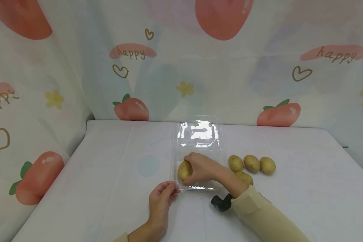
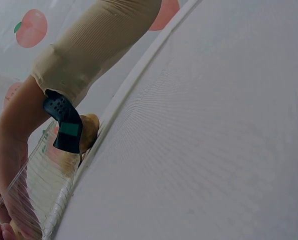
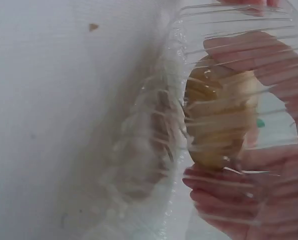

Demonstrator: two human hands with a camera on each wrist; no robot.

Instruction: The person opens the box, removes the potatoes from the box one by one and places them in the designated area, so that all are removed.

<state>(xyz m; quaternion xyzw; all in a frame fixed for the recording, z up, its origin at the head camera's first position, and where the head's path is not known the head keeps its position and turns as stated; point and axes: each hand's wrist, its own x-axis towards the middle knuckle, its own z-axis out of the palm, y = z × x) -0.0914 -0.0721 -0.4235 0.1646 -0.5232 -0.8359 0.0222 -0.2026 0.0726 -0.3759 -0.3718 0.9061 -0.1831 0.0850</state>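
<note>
A clear plastic clamshell container (image 1: 199, 185) lies on the table with its lid (image 1: 196, 134) folded back, away from me. My right hand (image 1: 203, 169) grips a potato (image 1: 185, 170) between thumb and fingers, inside the left part of the container's base. Through the ribbed clear wall, the right wrist view shows this potato (image 3: 216, 120) low in the base, with fingers (image 3: 254, 52) on both sides of it. My left hand (image 1: 162, 201) pinches the container's front left corner between thumb and fingers.
Several potatoes (image 1: 252, 163) lie on the white table right of the container, one partly hidden behind my right forearm. A black wrist mount (image 1: 220, 203) hangs below the right wrist. Behind the table stands a printed curtain (image 1: 169, 77).
</note>
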